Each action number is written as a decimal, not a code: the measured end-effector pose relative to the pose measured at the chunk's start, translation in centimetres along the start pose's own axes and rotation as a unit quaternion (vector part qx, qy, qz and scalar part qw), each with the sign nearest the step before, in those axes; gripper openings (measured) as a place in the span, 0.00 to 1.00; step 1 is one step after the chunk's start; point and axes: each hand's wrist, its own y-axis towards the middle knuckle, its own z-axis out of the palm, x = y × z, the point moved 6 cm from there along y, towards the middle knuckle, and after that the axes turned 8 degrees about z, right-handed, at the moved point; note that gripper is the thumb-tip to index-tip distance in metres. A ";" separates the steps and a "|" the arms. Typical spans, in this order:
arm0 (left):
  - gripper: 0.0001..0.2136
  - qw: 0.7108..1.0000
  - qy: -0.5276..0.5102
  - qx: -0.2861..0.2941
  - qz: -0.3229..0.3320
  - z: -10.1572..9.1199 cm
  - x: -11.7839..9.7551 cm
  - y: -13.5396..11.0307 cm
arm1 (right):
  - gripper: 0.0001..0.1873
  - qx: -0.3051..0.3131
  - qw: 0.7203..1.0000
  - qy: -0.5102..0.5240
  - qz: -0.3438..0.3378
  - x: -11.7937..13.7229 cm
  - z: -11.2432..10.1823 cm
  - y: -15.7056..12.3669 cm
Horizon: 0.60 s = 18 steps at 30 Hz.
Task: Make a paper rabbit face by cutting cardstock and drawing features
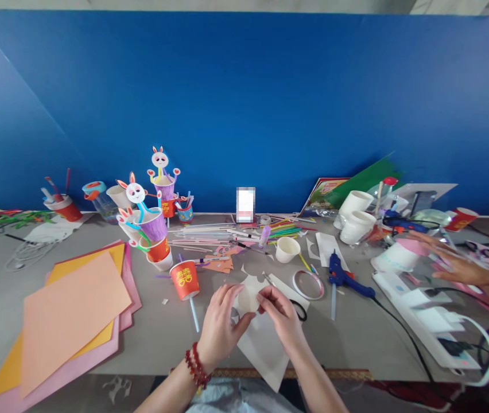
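A small rounded white paper piece (pixel 248 300) is held between my two hands. My left hand (pixel 222 321), with a red bead bracelet at the wrist, has its fingers and thumb around the left side. On the right edge, my right hand (pixel 279 314) pinches with thumb and forefinger. Beneath them lies a larger white paper sheet (pixel 266 350) on the grey table. A pair of scissors (pixel 300 310) is partly hidden by my right hand and the paper. Left of my hands, a red paper cup (pixel 185 279) stands upside down with a pale straw by it.
Coloured paper sheets (pixel 72 315) are stacked at left, below rabbit-faced cup figures (pixel 154 223). A white tape roll (pixel 308 285), a blue glue gun (pixel 343 275) and a power strip (pixel 425 321) with cables lie right. Another person's hand (pixel 464 261) reaches in at far right.
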 end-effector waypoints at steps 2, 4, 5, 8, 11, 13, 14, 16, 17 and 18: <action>0.20 1.000 0.016 0.014 -0.001 0.4 0.1 -0.1 | 0.15 0.000 0.999 -0.045 -0.010 -0.2 -0.2 0.0; 0.20 0.999 0.034 0.037 -0.003 1.1 0.2 -0.2 | 0.14 -0.014 0.993 -0.115 -0.028 -0.5 -0.9 -0.2; 0.20 0.998 0.043 0.050 -0.005 1.5 0.2 -0.3 | 0.14 -0.034 0.986 -0.158 -0.044 -0.5 -1.4 -0.3; 0.20 0.993 0.076 0.087 -0.014 2.7 0.4 -0.5 | 0.11 -0.121 0.942 -0.287 -0.128 -0.1 -3.3 -1.1; 0.19 0.987 0.112 0.110 -0.032 3.6 0.6 -0.6 | 0.07 -0.157 0.891 -0.379 -0.195 0.2 -4.4 -1.8; 0.19 0.983 0.128 0.124 -0.042 4.0 0.7 -0.5 | 0.06 -0.153 0.870 -0.418 -0.213 0.0 -4.6 -2.0; 0.19 0.981 0.134 0.132 -0.046 4.1 0.7 -0.4 | 0.06 -0.149 0.861 -0.432 -0.221 -0.2 -4.6 -2.0; 0.18 0.977 0.146 0.145 -0.055 4.2 0.7 -0.3 | 0.06 -0.144 0.848 -0.452 -0.236 -0.8 -4.5 -2.1; 0.18 0.975 0.151 0.149 -0.059 4.2 0.7 -0.3 | 0.07 -0.141 0.843 -0.460 -0.240 -1.2 -4.4 -2.0; 0.18 0.974 0.155 0.150 -0.064 4.2 0.7 -0.3 | 0.07 -0.138 0.839 -0.468 -0.241 -1.7 -4.3 -2.0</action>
